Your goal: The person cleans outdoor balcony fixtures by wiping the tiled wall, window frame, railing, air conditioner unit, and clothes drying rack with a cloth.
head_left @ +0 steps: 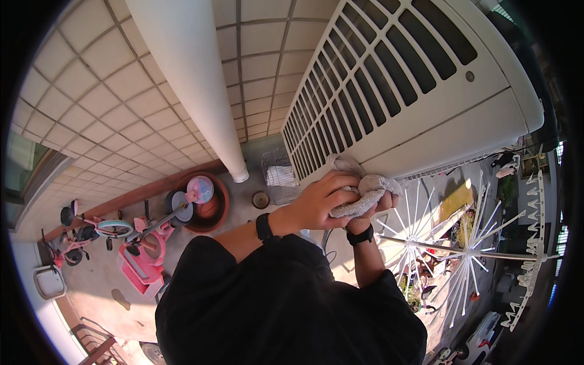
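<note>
A crumpled grey cloth [365, 196] is bunched between my two hands, close to the lower edge of a white outdoor air-conditioner unit [443, 139]. My left hand [321, 202] curls its fingers into the cloth from the left. From below and to the right, my right hand [368, 214] grips the same cloth, which covers part of its fingers. One fold of the cloth lies against or just in front of the unit's casing; I cannot tell if it presses on it. Both wrists wear black bands.
A thick white pipe [193, 85] runs down the tiled wall [103, 55]. Below stand a wire cage [280, 176], a brown tub [220, 213], a pink ride-on toy [137, 267] and a small bicycle [76, 237]. White spoked drying racks [467, 250] spread out at the right.
</note>
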The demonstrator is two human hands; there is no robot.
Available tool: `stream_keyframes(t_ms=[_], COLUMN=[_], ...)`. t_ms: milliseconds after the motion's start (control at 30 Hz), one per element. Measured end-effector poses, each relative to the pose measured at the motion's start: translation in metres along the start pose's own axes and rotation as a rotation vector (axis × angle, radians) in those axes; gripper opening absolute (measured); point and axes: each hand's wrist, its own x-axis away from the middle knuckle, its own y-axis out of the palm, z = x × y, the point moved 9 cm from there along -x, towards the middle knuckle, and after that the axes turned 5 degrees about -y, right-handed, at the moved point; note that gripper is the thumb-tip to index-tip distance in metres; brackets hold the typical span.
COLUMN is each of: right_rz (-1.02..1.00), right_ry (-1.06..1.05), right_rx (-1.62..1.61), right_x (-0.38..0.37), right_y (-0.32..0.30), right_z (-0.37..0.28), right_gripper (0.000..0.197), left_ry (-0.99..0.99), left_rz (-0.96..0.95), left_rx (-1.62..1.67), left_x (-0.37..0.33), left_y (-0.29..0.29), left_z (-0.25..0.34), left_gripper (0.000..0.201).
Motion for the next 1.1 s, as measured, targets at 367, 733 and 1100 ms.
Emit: stream_keyframes(t_ms=[367, 733, 1100], right_rz=[-0.332, -0.019, -0.246], right_ry=[0.129, 0.003, 0.010], right_rx=[-0.185, -0.046, -0.462], right_x=[0.044, -0.041, -0.013], right_y=[0.010, -0.019, -0.014], right_z=[-0.021, 0.003, 0.008], right_gripper=[0.032, 0.036, 0.039], left_ry=[-0.402, -0.199, -0.347], left_rz=[-0.162, 0.017, -0.055], left_rx=[0.201, 0.285, 0.142], left_x=[0.071, -0.027, 0.015], left_y=[0.036, 0.002, 0.013], left_z=[-0.061, -0.011, -0.016], left_gripper=[0.051, 0.040, 0.038])
